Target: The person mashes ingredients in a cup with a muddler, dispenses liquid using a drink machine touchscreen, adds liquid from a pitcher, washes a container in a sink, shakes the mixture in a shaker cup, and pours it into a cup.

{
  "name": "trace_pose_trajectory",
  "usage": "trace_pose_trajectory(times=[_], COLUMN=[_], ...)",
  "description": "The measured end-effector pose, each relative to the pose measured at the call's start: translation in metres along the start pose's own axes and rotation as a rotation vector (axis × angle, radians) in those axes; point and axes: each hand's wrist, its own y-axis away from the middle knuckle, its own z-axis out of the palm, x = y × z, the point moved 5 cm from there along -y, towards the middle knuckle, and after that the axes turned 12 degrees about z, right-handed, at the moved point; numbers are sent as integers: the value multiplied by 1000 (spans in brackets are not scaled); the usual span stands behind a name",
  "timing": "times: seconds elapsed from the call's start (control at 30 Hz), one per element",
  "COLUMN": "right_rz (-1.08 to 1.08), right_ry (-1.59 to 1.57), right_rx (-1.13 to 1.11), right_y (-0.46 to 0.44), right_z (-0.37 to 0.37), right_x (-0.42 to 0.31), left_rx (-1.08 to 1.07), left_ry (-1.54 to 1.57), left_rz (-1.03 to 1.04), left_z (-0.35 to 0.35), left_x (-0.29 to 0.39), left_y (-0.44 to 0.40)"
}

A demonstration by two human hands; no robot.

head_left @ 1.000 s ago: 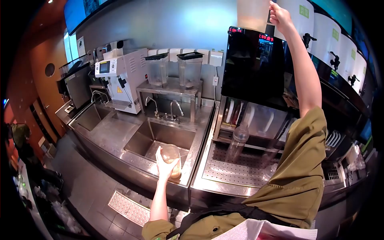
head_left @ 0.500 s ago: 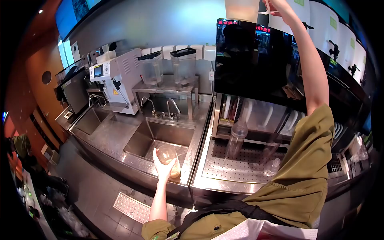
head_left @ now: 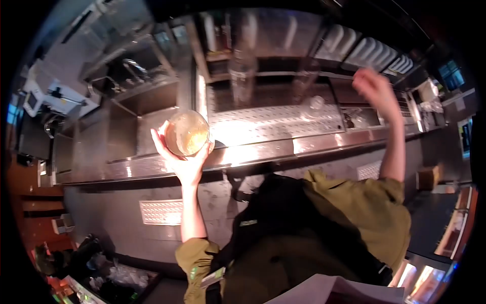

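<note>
My left hand (head_left: 185,164) is wrapped round a clear, round cup (head_left: 174,129), tilted so that I look into its mouth. Something pale yellow lies inside it. The cup is above the front right corner of the sink (head_left: 124,131), beside the perforated metal drip tray (head_left: 283,124). My right hand (head_left: 375,91), smeared by motion, is over the right part of the counter, near a recessed bin (head_left: 359,117). Its fingers are too blurred to read, and nothing shows plainly in them.
A tall clear container (head_left: 243,76) and a small clear bottle (head_left: 317,103) stand at the drip tray. White handles (head_left: 372,54) line the back right. A tap (head_left: 134,68) rises behind the sink. Below the counter, a textured metal plate (head_left: 161,212) lies on the floor.
My right hand has come down from the light-coloured pitcher above the dark screen to the counter's right part. My left hand has lifted and tilted the cup. The view has swung downward and right.
</note>
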Motion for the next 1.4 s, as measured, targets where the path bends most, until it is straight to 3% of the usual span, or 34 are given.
trace_pose_trajectory(times=[0.07,0.1,0.17,0.27,0.33,0.4,0.47,0.53,0.57,0.73,0.87,0.93,1.03,1.13,1.23,1.4], right_rz=[389,419,532,437,373,29,-118,-266,-107,-494,-420,-368,-635,-269,-473,-307], right_ry=[-26,-104,26,396,472,512,481,456,508,301,205,340,330,612,703,626], right_rx=[-328,-305,-133,30,30,-19,-138,-92,-277,-350,-367,-361,-113,-427,-601,-572], right_y=[3,-3,-12,-17,-24,-46,-64,-78,-84,-71,-79,-93,-117,-151,-132,-93], right_z=[37,48,56,72,81,110,136,145,140,124,122,134,135,159,183,206], right_x=[117,183,311,455,444,457,456,461,462,503,494,500,468,463,461,495], left_rx=[-16,-31,-36,-32,-35,-6,59,110,129,199,132,147,158,224,240,293], left_ry=[-10,-3,110,263,292,266,191,91,35,-105,-301,-328,-384,-365,-479,-525], left_rz=[-84,-113,-130,-167,-209,-255,-251,-223,-244,-230,-214,-211,-188,-192,-141,-147], left_z=[40,60,106,177,225,271,313,352,370,425,439,439,440,445,446,451], left_x=[8,10,19,34,47,57,69,83,88,98,97,96,96,96,93,89], left_y=[15,25,45,71,87,102,120,128,131,131,129,131,130,127,128,121])
